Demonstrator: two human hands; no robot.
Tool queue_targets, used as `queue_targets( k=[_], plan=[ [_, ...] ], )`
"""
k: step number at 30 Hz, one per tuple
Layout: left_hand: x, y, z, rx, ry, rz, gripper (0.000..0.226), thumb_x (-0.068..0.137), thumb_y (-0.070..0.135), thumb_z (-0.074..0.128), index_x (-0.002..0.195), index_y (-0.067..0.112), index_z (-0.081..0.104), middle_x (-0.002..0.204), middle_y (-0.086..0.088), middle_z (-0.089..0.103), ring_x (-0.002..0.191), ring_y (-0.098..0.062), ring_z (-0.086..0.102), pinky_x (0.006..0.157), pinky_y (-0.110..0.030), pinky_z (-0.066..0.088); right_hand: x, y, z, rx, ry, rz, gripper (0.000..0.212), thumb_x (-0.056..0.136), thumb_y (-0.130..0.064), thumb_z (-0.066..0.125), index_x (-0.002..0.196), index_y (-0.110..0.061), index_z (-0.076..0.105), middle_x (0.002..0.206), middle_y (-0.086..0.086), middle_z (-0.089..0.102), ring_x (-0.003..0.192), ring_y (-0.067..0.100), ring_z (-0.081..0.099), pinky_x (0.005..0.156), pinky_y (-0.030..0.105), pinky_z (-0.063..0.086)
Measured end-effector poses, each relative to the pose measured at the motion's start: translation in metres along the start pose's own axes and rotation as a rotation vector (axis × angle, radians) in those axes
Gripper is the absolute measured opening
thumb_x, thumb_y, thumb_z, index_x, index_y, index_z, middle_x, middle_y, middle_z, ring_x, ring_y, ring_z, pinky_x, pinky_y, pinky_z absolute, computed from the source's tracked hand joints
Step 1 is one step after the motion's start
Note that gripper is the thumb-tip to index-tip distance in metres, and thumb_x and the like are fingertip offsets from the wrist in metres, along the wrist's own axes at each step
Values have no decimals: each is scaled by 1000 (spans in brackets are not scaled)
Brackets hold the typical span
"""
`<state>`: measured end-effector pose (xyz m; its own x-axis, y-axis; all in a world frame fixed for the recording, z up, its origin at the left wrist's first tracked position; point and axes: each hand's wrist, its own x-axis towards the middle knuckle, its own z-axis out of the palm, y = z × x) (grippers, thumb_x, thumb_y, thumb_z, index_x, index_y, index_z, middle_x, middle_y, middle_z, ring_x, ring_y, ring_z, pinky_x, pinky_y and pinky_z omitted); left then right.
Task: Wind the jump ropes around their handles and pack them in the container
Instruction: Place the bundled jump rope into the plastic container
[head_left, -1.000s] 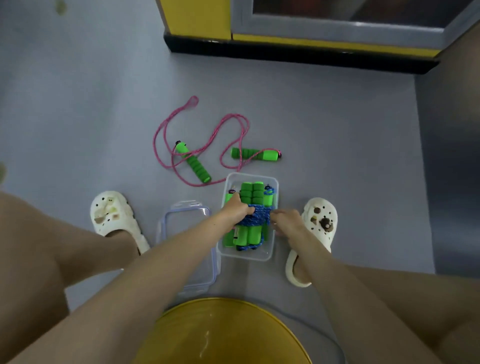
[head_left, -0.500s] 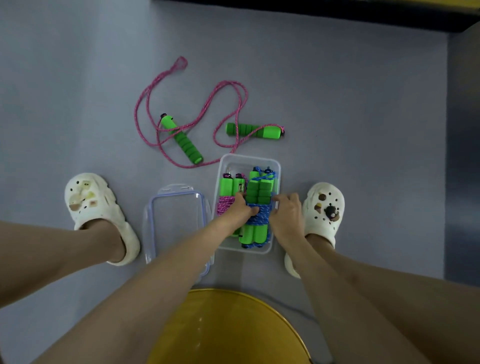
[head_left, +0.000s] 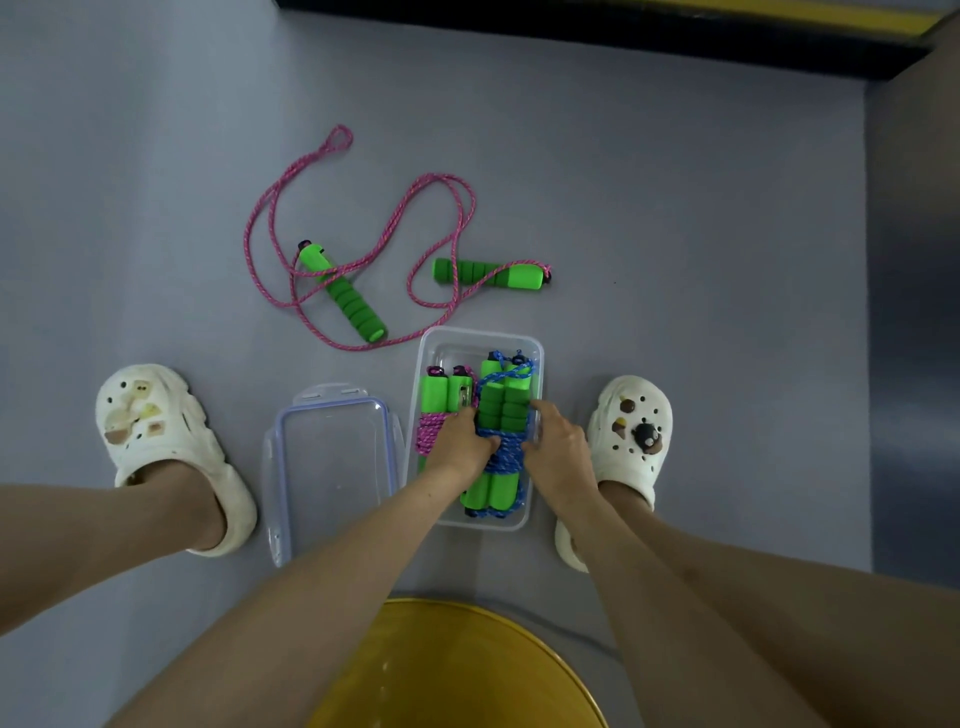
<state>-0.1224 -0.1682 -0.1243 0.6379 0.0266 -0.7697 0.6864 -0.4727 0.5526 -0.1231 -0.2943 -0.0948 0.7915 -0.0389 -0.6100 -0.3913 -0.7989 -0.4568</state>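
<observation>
- Two wound jump ropes lie side by side in the clear container (head_left: 536, 349) on the floor (head_left: 675, 260): the pink rope bundle (head_left: 432, 402) on its left side, the blue rope bundle (head_left: 503, 410) on its right.
- Each bundle is a pair of green foam handles with cord wrapped round the middle.
- My left hand (head_left: 460, 447) grips the blue rope bundle: the fingers (head_left: 467, 415) go down between the two bundles and the thumb lies over the blue winding.
- My right hand (head_left: 558, 449) is at the bundle's other side, fingers against the container's right wall, thumb toward the winding; whether it clasps the bundle or only presses it, I cannot tell.
- One loose pink jump rope (head_left: 387, 236) lies unwound on the floor just beyond the container, its two green handles apart and the cord looping across both.
- The clear lid (head_left: 332, 467) lies flat just left of the container.
- My feet in white clogs stand on either side, the left clog (head_left: 156, 441) beyond the lid, the right clog (head_left: 631, 431) just beside the container.
- A yellow stool (head_left: 452, 670) shows between my knees.
</observation>
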Motion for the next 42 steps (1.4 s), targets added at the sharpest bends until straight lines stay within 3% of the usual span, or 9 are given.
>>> queue_targets(
  k=[8,13,18,23,26,30,35,38,42],
  plan=[
    [0,2,2,11,21,-14,37,92,7,58,128,6,52,124,-11,62,110,-24,59,81,-24,43,1,2,-3,24,-6,-11,58,79,-9,71,132,-16,47,83,-2,56,79,17,56,73,29,48],
    [0,2,8,1,83,-19,36,89,1,59,125,4,55,121,-12,63,111,-24,59,78,-19,40,-4,-1,7,12,104,5,52,82,-4,66,130,-15,48,100,7,66,88,25,64,74,34,51],
    [-2,-1,7,89,115,-24,32,86,11,64,118,10,57,117,-12,57,106,-27,57,90,-38,48,-3,-18,0,-80,23,93,39,84,-4,58,120,-12,47,101,9,63,87,27,61,66,34,48],
    [-10,18,-15,328,134,52,20,92,16,54,110,8,54,113,-12,56,101,-31,56,78,-38,45,-3,-47,-12,-162,12,189,32,89,-11,53,120,-7,47,116,12,52,107,29,54,80,38,47],
    [-8,32,-49,340,220,66,23,93,12,52,114,7,55,113,-12,58,101,-31,58,81,-39,45,1,-58,-22,-210,27,167,32,90,-7,46,122,-8,47,120,12,48,111,29,51,80,37,46],
    [3,40,-101,327,284,28,9,94,9,47,93,10,56,98,-11,60,92,-29,58,74,-35,41,14,-72,-36,-189,9,142,38,91,-8,45,128,-8,47,126,13,46,113,30,51,86,39,45],
    [35,30,-148,280,345,-80,30,95,20,50,115,-1,58,113,-20,63,106,-36,59,83,-38,45,47,-95,-48,-94,58,93,29,93,-9,45,120,-6,55,124,13,50,105,30,55,79,34,44],
    [59,14,-159,223,326,-126,37,93,27,53,113,-4,56,113,-24,62,105,-39,59,84,-40,46,70,-106,-48,-90,85,71,27,92,-7,45,115,-4,58,120,13,55,102,29,56,77,33,44],
    [86,4,-162,113,403,-205,50,95,33,54,128,-3,43,130,-25,50,119,-41,50,95,-42,41,106,-109,-41,-150,91,56,27,91,-8,46,113,-2,60,117,15,58,101,32,57,77,34,45]
  ],
)
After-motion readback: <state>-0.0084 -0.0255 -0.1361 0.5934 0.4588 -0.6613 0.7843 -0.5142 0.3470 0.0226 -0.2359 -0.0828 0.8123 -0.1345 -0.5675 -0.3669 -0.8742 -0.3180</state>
